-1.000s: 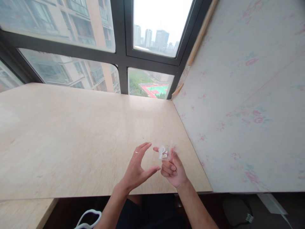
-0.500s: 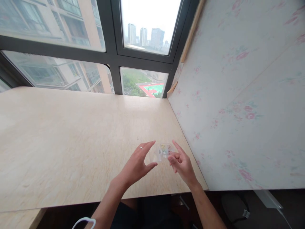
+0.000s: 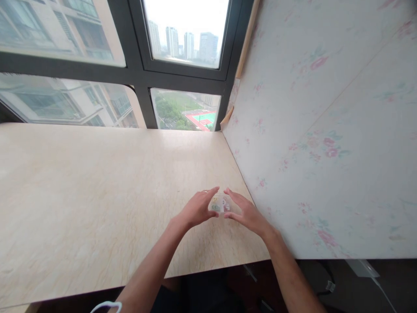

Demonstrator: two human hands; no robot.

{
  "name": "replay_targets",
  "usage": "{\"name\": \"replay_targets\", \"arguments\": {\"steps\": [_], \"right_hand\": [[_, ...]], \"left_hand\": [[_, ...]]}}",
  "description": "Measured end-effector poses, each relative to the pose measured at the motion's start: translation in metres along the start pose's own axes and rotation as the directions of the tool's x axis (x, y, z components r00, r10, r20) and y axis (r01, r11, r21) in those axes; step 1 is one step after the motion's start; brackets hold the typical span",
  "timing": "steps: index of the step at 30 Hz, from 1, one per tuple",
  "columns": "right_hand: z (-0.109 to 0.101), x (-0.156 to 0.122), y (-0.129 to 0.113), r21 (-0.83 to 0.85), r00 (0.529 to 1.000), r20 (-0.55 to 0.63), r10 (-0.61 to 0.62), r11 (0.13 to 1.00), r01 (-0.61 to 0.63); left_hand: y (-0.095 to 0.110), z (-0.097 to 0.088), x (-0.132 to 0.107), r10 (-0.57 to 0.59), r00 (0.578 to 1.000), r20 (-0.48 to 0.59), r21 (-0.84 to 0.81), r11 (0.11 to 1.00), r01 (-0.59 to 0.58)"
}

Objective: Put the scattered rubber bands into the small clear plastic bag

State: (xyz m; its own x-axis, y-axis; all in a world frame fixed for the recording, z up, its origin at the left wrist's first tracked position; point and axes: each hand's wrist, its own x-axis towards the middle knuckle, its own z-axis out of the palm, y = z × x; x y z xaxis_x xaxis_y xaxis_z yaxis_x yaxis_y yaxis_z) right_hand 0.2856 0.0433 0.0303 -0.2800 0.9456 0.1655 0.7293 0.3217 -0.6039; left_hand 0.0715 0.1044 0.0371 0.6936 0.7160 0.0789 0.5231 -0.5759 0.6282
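Observation:
A small clear plastic box point(image 3: 220, 204) sits low over the tabletop near the wall, with small yellow, green and pink pieces showing through it in separate compartments. My left hand point(image 3: 200, 208) curves round its left end, fingers along the far edge and thumb along the near edge; a ring shows on one finger. From the other side, my right hand point(image 3: 244, 211) grips the right end in the same way. Both palms face each other across the box. Whether its underside rests on the table cannot be made out.
The pale marbled tabletop point(image 3: 81, 187) stretches left and back to the dark window frame point(image 3: 182, 76). On the right rises a floral-papered wall point(image 3: 302, 174), close beside my right hand. The table's front edge runs beneath my forearms. A white cord loop point(image 3: 107, 304) hangs near my left forearm.
My hands have drawn closer together round the box. The left one has moved in from the left, and the right one has changed from curled fingers to a wider grip. The view has shifted right.

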Motion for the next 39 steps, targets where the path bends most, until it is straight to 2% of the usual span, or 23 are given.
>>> {"name": "replay_targets", "arguments": {"steps": [5,11,14,21,26,39], "right_hand": [[0.002,0.004,0.014,-0.012,0.994,0.081,0.076,0.997,-0.075],[0.005,0.005,0.017,0.008,0.997,0.068,0.049,0.999,-0.050],[0.006,0.007,0.016,0.007,0.997,0.062,0.039,0.999,-0.040],[0.007,0.007,0.017,0.014,0.998,0.060,0.034,0.999,-0.035],[0.008,0.006,0.019,0.052,0.996,0.067,0.056,0.997,-0.060],[0.015,0.003,0.027,0.297,0.987,0.067,0.145,0.942,-0.158]], "left_hand": [[-0.002,0.012,0.006,-0.045,0.998,0.044,-0.010,0.999,0.046],[-0.009,0.021,0.005,-0.039,0.999,-0.026,-0.039,0.999,0.038],[-0.013,0.021,0.004,-0.038,0.998,-0.042,-0.057,0.998,0.036],[-0.017,0.018,0.003,-0.079,0.997,0.013,-0.149,0.986,0.080],[-0.018,0.019,0.004,-0.080,0.997,0.018,-0.140,0.987,0.082],[-0.015,0.015,0.009,-0.022,0.999,0.043,-0.053,0.998,0.025]]}}
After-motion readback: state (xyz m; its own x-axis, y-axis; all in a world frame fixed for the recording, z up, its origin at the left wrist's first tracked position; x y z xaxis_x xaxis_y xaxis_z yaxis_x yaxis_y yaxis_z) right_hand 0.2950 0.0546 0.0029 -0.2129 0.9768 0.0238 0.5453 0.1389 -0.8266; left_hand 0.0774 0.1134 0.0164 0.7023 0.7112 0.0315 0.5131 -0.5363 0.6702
